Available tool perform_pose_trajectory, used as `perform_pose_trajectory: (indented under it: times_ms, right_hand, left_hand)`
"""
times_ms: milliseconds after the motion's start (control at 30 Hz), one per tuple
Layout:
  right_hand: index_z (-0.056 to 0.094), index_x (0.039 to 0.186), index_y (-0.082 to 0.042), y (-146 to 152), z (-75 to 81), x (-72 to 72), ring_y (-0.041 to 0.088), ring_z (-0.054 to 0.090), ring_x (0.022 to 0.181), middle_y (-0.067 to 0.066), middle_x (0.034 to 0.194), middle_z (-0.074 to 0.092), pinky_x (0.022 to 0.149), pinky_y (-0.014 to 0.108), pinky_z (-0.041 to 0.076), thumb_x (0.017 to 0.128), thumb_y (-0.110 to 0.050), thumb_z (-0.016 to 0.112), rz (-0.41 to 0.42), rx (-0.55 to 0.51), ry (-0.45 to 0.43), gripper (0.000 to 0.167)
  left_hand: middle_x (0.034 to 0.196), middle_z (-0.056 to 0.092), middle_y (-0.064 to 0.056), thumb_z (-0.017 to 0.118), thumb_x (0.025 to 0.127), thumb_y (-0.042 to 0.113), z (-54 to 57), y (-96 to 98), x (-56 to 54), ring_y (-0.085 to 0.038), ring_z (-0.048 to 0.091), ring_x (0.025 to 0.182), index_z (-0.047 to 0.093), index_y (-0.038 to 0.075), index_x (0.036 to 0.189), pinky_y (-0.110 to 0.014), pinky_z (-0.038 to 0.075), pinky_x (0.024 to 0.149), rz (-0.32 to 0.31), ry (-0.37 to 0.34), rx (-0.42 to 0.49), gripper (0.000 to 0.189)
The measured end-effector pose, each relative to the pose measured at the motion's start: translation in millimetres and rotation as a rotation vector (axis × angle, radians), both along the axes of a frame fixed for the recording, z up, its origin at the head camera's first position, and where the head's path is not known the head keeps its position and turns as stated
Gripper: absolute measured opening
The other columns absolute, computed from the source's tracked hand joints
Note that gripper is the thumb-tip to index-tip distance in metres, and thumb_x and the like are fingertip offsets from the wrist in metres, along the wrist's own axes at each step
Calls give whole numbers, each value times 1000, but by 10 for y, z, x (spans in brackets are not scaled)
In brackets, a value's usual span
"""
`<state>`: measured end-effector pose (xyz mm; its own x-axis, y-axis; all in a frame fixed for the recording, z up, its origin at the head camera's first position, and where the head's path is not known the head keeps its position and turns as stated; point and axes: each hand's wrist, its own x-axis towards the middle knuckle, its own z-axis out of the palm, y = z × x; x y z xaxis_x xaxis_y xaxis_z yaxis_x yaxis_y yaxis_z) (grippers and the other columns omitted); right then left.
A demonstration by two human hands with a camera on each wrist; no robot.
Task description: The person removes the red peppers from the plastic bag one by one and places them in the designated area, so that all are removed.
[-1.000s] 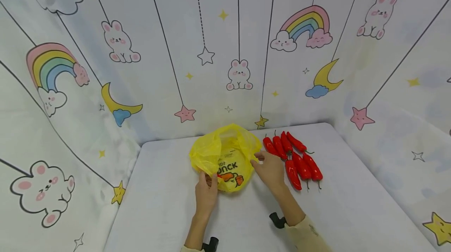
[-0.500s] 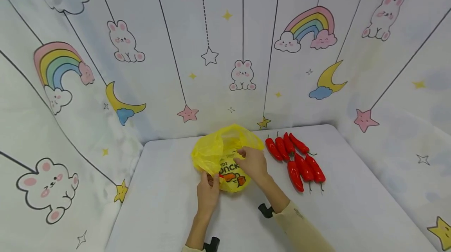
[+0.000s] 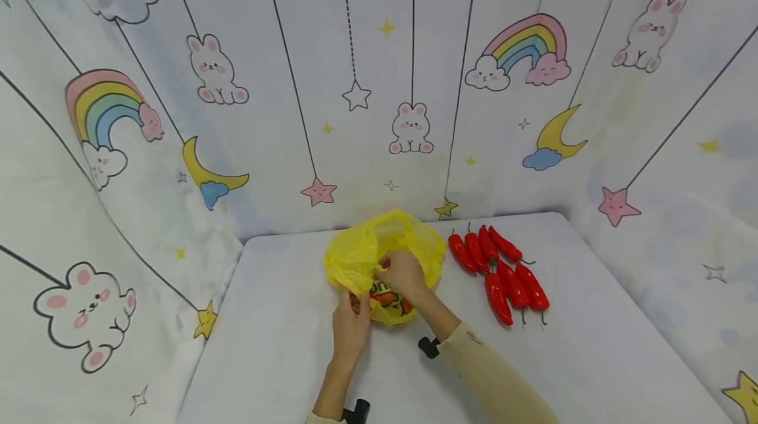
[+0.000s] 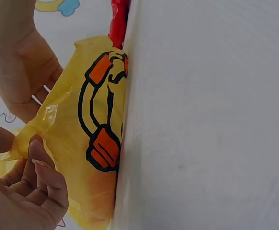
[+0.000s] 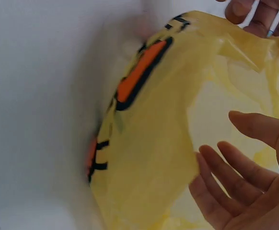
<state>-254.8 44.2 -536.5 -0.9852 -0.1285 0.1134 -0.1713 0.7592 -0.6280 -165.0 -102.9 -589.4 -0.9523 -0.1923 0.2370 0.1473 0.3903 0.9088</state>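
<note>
A yellow plastic bag point(image 3: 349, 256) with an orange and black print lies on the white table, its mouth gaping. My left hand point(image 3: 351, 328) pinches the near edge of the bag; the left wrist view shows thumb and fingers of that hand point(image 4: 31, 187) on the bunched film. Over the bag's mouth is my right hand point(image 3: 404, 272). In the right wrist view its thumb and fingers point(image 5: 233, 177) are spread apart beside the film, with nothing between them. A bit of red shows by the left fingertips, mostly hidden.
Several red chili peppers point(image 3: 499, 292) lie grouped on the white table point(image 3: 278, 332), right of the bag. Behind the table hangs a white cloth point(image 3: 266, 134) printed with rabbits, rainbows and stars.
My right hand has moved left from the bag's right edge to over its mouth. The left hand keeps its pinch on the near edge. The view has shifted slightly.
</note>
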Motion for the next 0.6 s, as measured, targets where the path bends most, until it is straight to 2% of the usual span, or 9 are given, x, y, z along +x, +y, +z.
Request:
perform_pose_trajectory:
  times_ms: [300,600]
  right_hand:
    - [80,103,-10,-36,-206,-128,18,70,85,0,94,76,74,36,58,88,-27,85,65,79,13,24]
    - [78,98,-3,-112,-315,-161,25,73,87,6,94,77,72,36,61,83,-4,77,129,-38,-28,16]
  left_hand:
    - [80,61,0,64,105,25,-16,19,-5,-12,58,66,57,9,107,-27,50,58,-8,-4,8,18]
    - [79,61,0,65,104,24,-5,15,5,-12,57,66,58,9,106,-27,50,58,0,11,-4,17]
